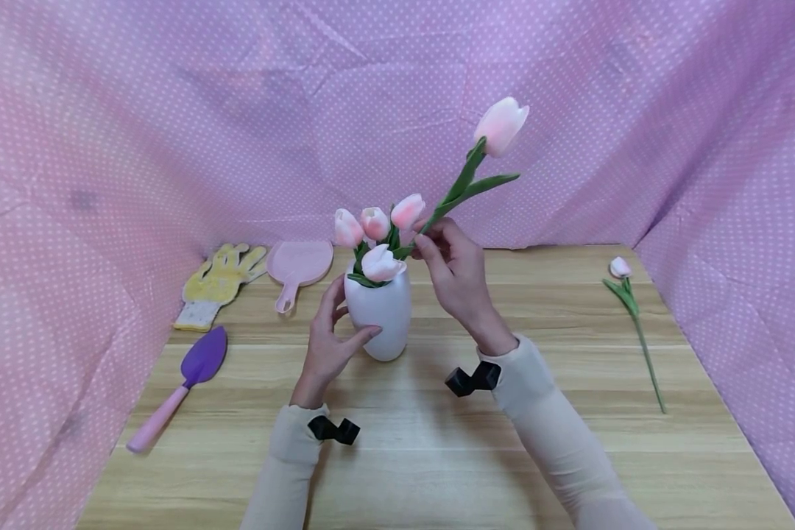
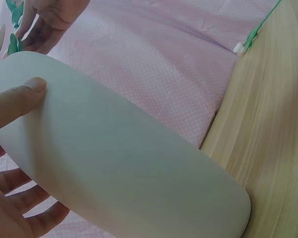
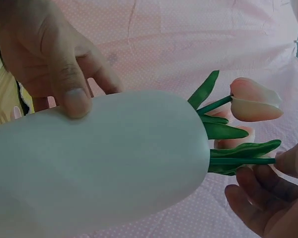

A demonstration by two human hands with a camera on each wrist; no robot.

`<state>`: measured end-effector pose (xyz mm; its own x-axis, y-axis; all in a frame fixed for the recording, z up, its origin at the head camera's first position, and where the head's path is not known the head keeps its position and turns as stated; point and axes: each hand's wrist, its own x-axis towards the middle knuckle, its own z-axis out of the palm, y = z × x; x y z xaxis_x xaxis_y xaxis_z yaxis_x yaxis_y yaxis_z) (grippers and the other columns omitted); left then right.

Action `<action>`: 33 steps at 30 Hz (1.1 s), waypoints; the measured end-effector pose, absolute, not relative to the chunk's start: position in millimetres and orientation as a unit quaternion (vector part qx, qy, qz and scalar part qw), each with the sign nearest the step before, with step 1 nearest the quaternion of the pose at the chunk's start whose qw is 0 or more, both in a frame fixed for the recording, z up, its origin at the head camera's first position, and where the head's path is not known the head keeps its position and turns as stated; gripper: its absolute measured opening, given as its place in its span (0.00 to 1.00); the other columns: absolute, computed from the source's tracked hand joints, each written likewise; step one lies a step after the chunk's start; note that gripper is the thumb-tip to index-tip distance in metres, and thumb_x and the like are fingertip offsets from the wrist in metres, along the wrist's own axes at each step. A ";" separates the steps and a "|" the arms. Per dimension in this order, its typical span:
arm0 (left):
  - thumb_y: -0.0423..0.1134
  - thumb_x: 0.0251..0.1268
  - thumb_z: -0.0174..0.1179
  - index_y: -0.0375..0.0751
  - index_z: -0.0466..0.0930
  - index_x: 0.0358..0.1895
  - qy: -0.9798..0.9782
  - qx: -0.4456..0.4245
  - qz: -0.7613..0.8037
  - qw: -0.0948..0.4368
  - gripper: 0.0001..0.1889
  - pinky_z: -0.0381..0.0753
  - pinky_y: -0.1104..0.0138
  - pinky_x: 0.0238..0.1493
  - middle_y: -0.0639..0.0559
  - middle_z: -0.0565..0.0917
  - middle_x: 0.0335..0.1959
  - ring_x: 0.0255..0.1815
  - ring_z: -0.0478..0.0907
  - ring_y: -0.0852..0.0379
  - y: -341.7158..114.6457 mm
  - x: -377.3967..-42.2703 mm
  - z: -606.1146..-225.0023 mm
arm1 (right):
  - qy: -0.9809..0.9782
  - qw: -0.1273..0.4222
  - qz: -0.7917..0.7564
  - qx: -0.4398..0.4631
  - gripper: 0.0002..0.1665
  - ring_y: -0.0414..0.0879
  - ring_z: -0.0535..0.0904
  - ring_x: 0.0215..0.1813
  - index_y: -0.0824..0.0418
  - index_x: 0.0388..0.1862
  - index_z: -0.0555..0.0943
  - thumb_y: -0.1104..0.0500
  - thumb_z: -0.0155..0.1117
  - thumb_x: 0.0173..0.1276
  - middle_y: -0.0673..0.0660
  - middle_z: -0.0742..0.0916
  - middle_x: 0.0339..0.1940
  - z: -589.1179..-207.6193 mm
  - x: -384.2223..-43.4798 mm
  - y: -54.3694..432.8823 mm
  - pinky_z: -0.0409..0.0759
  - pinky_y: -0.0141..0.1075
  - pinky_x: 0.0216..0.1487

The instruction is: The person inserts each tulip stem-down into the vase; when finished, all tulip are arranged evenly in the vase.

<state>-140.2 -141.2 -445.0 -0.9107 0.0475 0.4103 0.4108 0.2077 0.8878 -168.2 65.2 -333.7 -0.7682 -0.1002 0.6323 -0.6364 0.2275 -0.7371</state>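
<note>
A white vase [image 1: 386, 320] stands on the wooden table with several pink-and-white tulips [image 1: 408, 212] in its mouth. My left hand [image 1: 327, 344] holds the vase from its left side, thumb across the front and fingers around the far side. Above the rim on the right, my right hand [image 1: 459, 276] pinches the green stem of another tulip [image 1: 501, 126]. This tulip leans up to the right, its bloom well above the others. In the right wrist view, the pinched stem [image 3: 243, 161] reaches the vase mouth; its lower end is hidden.
One loose tulip [image 1: 626, 294] lies on the table's right side. At left are a yellow-and-white glove [image 1: 217, 283], a pink dustpan-shaped scoop [image 1: 299, 263] and a purple trowel [image 1: 202, 357] with a pink handle. Pink dotted cloth [image 1: 305, 110] hangs around the table [image 1: 404, 471].
</note>
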 end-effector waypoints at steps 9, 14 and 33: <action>0.26 0.49 0.75 0.36 0.58 0.76 -0.764 -0.153 -0.608 0.151 0.49 0.73 0.43 0.67 0.42 0.69 0.74 0.72 0.70 0.40 -140.7 -140.6 -444.4 | -0.827 0.203 0.474 0.225 0.13 0.56 0.87 0.42 0.69 0.52 0.81 0.62 0.57 0.76 0.65 0.88 0.40 -345.0 -164.5 78.9 0.88 0.48 0.44; 0.25 0.49 0.75 0.35 0.58 0.76 -0.762 -0.154 -0.611 0.151 0.49 0.73 0.43 0.68 0.42 0.69 0.74 0.72 0.70 0.40 -141.3 -140.3 -444.9 | -0.837 0.143 0.492 0.190 0.12 0.50 0.85 0.42 0.66 0.49 0.81 0.60 0.63 0.72 0.62 0.87 0.39 -349.0 -163.9 92.3 0.85 0.39 0.43; 0.25 0.50 0.74 0.35 0.58 0.76 -0.761 -0.154 -0.613 0.146 0.48 0.72 0.43 0.69 0.41 0.69 0.74 0.73 0.69 0.40 -141.6 -140.6 -445.5 | -0.514 0.233 0.796 0.220 0.20 0.41 0.86 0.37 0.56 0.50 0.80 0.75 0.62 0.64 0.50 0.86 0.38 -335.8 -168.7 87.8 0.89 0.36 0.39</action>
